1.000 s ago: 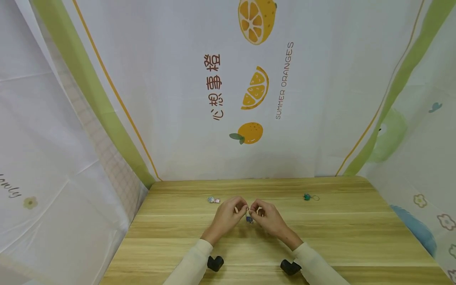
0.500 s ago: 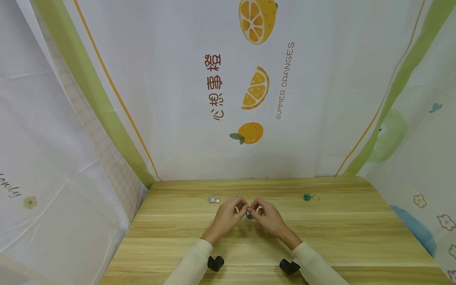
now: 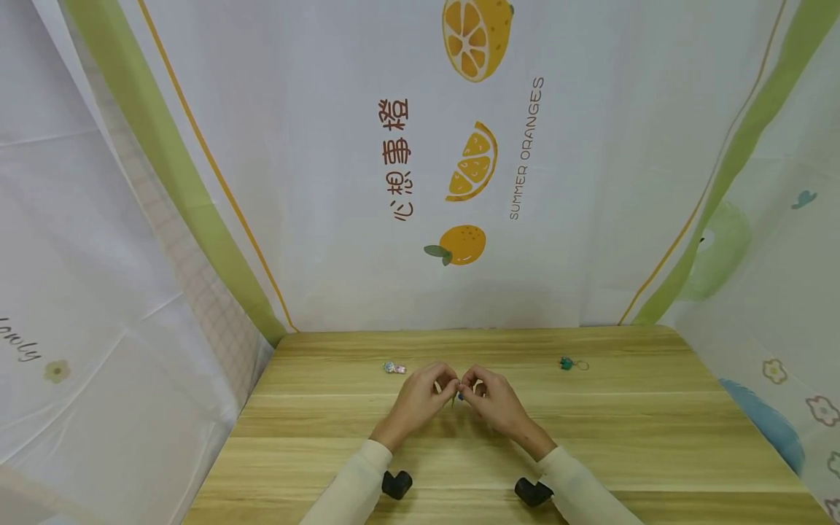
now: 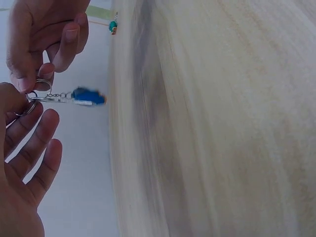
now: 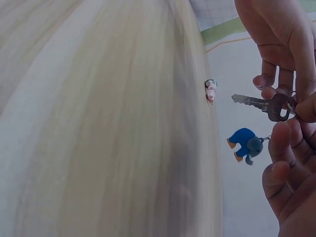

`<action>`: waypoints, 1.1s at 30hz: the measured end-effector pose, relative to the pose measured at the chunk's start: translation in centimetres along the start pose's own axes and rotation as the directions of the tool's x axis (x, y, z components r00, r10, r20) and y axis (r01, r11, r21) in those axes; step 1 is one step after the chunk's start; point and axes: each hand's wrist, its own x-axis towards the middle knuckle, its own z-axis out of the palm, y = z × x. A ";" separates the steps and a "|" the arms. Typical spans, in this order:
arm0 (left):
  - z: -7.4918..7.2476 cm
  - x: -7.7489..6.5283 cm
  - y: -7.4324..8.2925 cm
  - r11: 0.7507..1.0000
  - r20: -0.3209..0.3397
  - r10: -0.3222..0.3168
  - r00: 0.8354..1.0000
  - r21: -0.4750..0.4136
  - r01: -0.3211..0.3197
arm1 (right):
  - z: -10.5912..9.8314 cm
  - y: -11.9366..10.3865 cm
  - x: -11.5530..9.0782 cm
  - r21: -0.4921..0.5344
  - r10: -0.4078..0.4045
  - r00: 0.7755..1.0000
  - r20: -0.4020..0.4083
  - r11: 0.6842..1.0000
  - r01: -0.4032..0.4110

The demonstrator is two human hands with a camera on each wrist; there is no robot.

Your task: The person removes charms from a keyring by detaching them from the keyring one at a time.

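My left hand [image 3: 420, 397] and right hand [image 3: 495, 402] meet fingertip to fingertip above the wooden table. Between them are a metal key [image 5: 252, 101] with a dark head and a blue elephant keychain [image 5: 244, 143] on a short chain. The left fingers pinch at the key's ring end. At the keychain's metal ring [image 4: 43, 85], the right thumb and fingertips pinch. Key and elephant hang close together in the left wrist view, where the elephant [image 4: 89, 96] is blurred. From the head view, fingers cover most of both, and exactly how the rings link is hidden.
A small pink and pale-blue figure [image 3: 394, 368] lies on the table [image 3: 315, 423] beyond the left hand. A green keychain [image 3: 566, 363] with a ring lies at the back right. Black wrist mounts [image 3: 397, 485] sit beside the sleeves. White printed cloth [image 3: 328, 219] hangs behind.
The blue elephant hung in plain sight between the hands a second ago; now it is mostly behind the right fingers, and the key points down by the left fingertips. The hands hardly shifted.
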 end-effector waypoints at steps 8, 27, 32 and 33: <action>0.1 0.1 0.0 1.000 -0.023 0.002 1.000 0.021 -0.002 | -0.1 -0.2 -0.1 0.016 -0.033 0.999 -0.018 0.999 0.033; -0.1 0.2 -0.6 0.999 -0.050 0.015 0.999 0.042 -0.012 | 0.1 0.3 -0.4 0.030 -0.064 0.998 -0.011 0.997 0.064; 0.0 0.2 -0.6 0.999 -0.053 0.016 0.998 0.045 -0.014 | 0.1 0.1 -0.4 0.029 -0.021 1.000 -0.007 0.999 0.021; 0.0 0.2 -0.6 0.999 -0.054 0.018 0.998 0.043 -0.016 | 0.1 0.0 -0.4 0.029 -0.004 1.000 -0.007 1.000 0.004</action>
